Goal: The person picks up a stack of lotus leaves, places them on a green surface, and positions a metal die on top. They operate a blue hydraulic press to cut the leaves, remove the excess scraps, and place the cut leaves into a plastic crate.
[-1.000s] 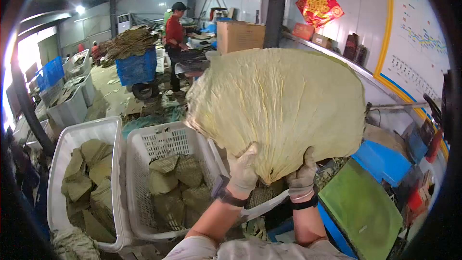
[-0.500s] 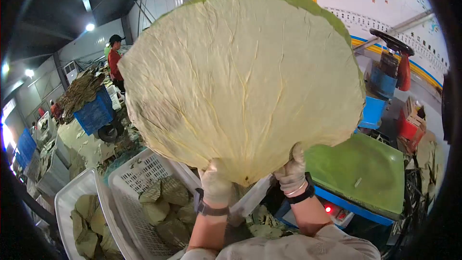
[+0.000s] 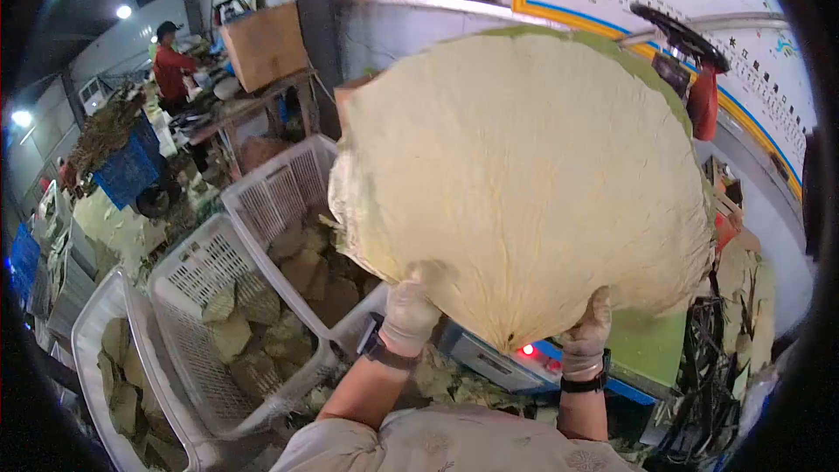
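Note:
A large, pale lotus leaf (image 3: 524,183) with raised veins is spread in front of me, its greener far edge curving along the top. My left hand (image 3: 412,310), in a whitish glove, grips its lower left edge with the fingers hidden behind it. At the lower right edge, my gloved right hand (image 3: 587,332) pinches the leaf with the thumb on the near face. Between the hands lies the leaf's narrow, dark-spotted stem point. Beneath the leaf is a green-topped blue machine (image 3: 647,341), partly covered, with a red light showing.
White plastic crates (image 3: 271,201) holding cut leaf pieces (image 3: 262,332) stand at my left. Dark strips (image 3: 708,358) hang at the right, below a black handwheel (image 3: 680,35). A person in red (image 3: 170,70) stands at a cluttered table far left, near a blue cart (image 3: 131,166).
My view has shifted, so the crates and far table show more fully. The leaf and both hands now appear further right and lower, with both hands still holding it.

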Demonstrator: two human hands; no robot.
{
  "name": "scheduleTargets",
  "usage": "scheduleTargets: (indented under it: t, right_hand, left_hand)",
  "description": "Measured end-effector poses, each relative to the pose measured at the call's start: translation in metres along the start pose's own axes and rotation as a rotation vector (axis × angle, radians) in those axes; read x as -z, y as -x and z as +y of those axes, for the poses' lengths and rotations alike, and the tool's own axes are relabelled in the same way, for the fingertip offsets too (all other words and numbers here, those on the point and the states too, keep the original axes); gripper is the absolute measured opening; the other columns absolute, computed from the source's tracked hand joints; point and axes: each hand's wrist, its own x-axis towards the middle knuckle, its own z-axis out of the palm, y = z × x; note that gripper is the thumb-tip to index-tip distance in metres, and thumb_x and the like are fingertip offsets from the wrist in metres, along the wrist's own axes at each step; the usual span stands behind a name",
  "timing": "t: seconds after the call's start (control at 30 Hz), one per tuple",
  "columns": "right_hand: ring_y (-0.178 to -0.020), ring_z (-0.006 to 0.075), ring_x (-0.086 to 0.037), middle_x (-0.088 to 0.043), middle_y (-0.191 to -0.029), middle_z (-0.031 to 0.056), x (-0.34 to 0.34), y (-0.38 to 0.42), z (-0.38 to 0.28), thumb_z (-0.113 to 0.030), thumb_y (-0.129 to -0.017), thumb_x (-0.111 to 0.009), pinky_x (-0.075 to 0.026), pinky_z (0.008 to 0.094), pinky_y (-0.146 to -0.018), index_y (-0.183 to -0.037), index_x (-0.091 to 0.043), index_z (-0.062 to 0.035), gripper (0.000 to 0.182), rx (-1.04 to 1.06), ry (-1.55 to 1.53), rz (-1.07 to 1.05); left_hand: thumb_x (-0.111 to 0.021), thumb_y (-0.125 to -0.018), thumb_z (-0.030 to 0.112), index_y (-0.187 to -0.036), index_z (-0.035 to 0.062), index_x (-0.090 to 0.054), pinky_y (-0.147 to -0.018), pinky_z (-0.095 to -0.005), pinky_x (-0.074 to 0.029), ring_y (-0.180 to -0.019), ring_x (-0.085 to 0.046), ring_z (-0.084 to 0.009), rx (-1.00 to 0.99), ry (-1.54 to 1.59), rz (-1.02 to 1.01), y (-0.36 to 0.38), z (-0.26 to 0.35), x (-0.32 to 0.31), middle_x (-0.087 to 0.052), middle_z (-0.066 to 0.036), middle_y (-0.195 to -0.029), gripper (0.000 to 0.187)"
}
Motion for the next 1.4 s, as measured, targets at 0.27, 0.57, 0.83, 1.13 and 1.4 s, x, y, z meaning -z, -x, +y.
scheduleTargets:
  t: [0.27, 0.57, 0.83, 1.13, 1.4]
  right_hand:
    - [-0.132, 0.0329, -0.055, -0.055, -0.148, 0.0145, 0.099, 0.103, -0.057, -0.036, -0.107, -0.049, -0.042, 0.0471, -0.113, -0.148, -0.046, 0.0003, 0.055, -0.118, -0.027, 0.434]
    - [-0.125, 0.0292, -0.061, -0.062, -0.138, 0.0178, 0.218, 0.147, -0.042, -0.023, -0.107, -0.05, -0.049, 0.0431, -0.109, -0.136, -0.056, 0.0052, 0.041, 0.108, 0.233, 0.863]
    - [-0.129, 0.0307, -0.058, -0.06, -0.142, 0.0147, 0.209, 0.151, -0.044, -0.023, -0.108, -0.048, -0.046, 0.048, -0.112, -0.139, -0.056, 0.0008, 0.04, 0.079, 0.202, 0.864]
    - [-0.13, 0.0318, -0.056, -0.057, -0.144, 0.0156, 0.183, 0.145, -0.046, -0.024, -0.108, -0.044, -0.045, 0.0477, -0.112, -0.143, -0.052, 0.0002, 0.043, 0.036, 0.108, 0.69]
    - [-0.13, 0.0318, -0.056, -0.058, -0.143, 0.0135, 0.191, 0.144, -0.049, -0.027, -0.109, -0.043, -0.044, 0.0481, -0.113, -0.142, -0.053, -0.0018, 0.043, 0.008, 0.194, 0.81]
  left_hand:
    - [-0.055, -0.097, 0.023, -0.125, -0.0023, -0.061, -0.099, -0.0427, -0.051, -0.116, -0.062, -0.0275, 0.11, -1.202, -0.174, 0.018, -0.058, 0.015, -0.06, -0.016, -0.132, 0.038]
    - [-0.083, -0.077, 0.01, -0.118, 0.0003, -0.064, -0.092, -0.0424, -0.048, -0.104, -0.06, -0.0342, -0.278, -1.686, 0.008, -0.031, -0.082, -0.012, -0.067, -0.014, -0.105, 0.047]
    - [-0.082, -0.075, 0.047, -0.092, 0.0062, -0.066, -0.076, -0.0508, -0.047, -0.087, -0.062, -0.039, -0.017, -2.133, -0.437, -0.05, -0.084, -0.025, -0.067, -0.015, -0.093, 0.047]
    - [-0.083, -0.073, 0.045, -0.079, 0.0057, -0.064, -0.072, -0.0506, -0.047, -0.085, -0.062, -0.0387, -0.009, -1.967, -0.476, -0.062, -0.081, -0.015, -0.066, -0.016, -0.089, 0.044]
    - [-0.079, -0.072, 0.031, -0.078, 0.0075, -0.064, -0.074, -0.0501, -0.047, -0.089, -0.061, -0.0373, 0.143, -1.932, -0.444, -0.057, -0.087, -0.026, -0.065, -0.013, -0.096, 0.029]
